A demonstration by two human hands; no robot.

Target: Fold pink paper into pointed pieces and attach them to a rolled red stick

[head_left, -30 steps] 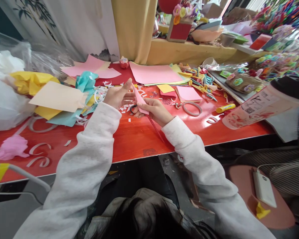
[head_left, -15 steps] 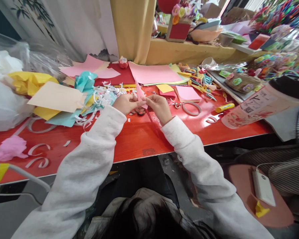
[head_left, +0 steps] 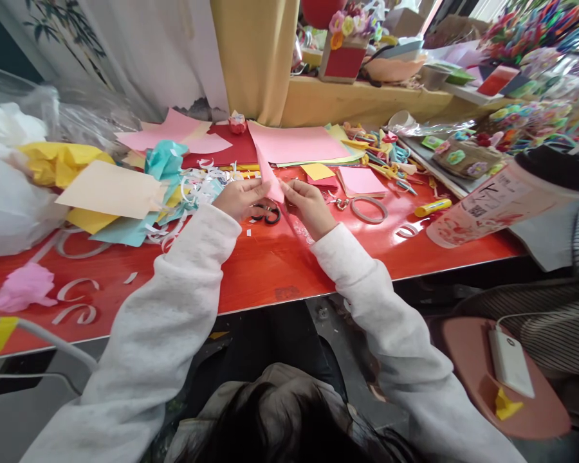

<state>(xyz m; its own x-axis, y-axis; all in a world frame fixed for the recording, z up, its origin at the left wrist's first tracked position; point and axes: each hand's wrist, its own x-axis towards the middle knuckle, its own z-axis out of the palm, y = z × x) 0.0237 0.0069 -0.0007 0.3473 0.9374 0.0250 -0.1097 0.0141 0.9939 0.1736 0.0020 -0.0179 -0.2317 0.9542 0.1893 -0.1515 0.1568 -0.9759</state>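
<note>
A folded piece of pink paper (head_left: 269,175) stands upright between my hands, above the red table. My left hand (head_left: 241,198) pinches its left side with thumb and fingers. On the right, my right hand (head_left: 309,204) pinches its edge near the bottom. Black-handled scissors (head_left: 269,214) lie on the table just below my left hand, partly covered by it. Behind my right hand rest a yellow square of paper (head_left: 318,172) and a stack of pink squares (head_left: 361,181).
Paper shreds (head_left: 210,183) and crumpled coloured paper lie to the left. A grey ring (head_left: 369,209), a yellow tube (head_left: 433,208) and a large lidded cup (head_left: 492,202) stand or lie to the right. Large pink sheets (head_left: 299,143) lie at the back.
My left hand has shifted slightly left and its fingers have straightened somewhat along the pink paper. More of the scissors now shows. The paper looks wider at the hands.
</note>
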